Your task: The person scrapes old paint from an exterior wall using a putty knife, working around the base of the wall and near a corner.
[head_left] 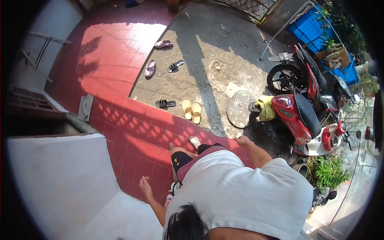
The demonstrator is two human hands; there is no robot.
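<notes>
Red scooter (pixel 298 116) parked at right on the concrete ground (pixel 208 56), just beyond the edge of the red tiled floor (pixel 132 132); it is the nearest big thing to the right hand (pixel 243 140), not touched; a yellow cloth (pixel 266 108) lies over its front end; a round patterned disc (pixel 239 109) lies flat on the concrete just left of that. Right hand hangs out from the body over the tile edge, fingers loose and spread, holding nothing. Left hand (pixel 146 184) hangs low over the red tiles beside a white wall (pixel 60 180), fingers lightly curled, empty; hands well apart, one on each side of the body. Person's white shirt (pixel 240 188) fills the lower middle; one foot in a white shoe (pixel 195 141) is forward on the tiles. A small black and white thing at the waist is too small to tell. A second motorbike (pixel 308 70), black and red, stands behind the scooter; blue crates (pixel 310 28) behind that; green potted plants (pixel 328 172) below the scooter at right. Pair of yellow slippers (pixel 192 111) on the concrete near the tile edge; a black sandal (pixel 165 103) just left of them; pink slippers (pixel 150 68) and another black sandal (pixel 175 65) farther up; a grey block (pixel 85 107) on the tiles at left.
</notes>
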